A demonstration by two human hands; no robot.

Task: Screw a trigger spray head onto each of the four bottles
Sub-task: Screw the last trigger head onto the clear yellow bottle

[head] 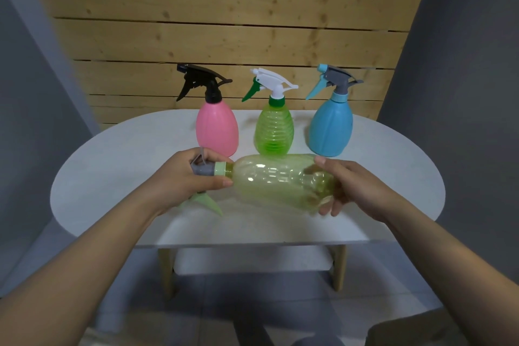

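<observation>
A pale yellow-green clear bottle (280, 181) lies sideways in the air above the white table (112, 171), its neck pointing left. My right hand (346, 185) grips its base end. My left hand (182, 177) is closed on the grey and light-green trigger spray head (206, 170) sitting on the neck; the green trigger lever (206, 202) sticks out below my palm. Behind stand three upright bottles with heads on: a pink bottle (217, 129) with a black head, a ribbed green bottle (273, 130) with a white and green head, and a blue bottle (330, 129) with a grey and blue head.
A wooden slat wall (224, 22) rises right behind the table. The table's front edge (247, 244) is near me, with wooden legs below. A grey chair back (421, 329) shows at the bottom right.
</observation>
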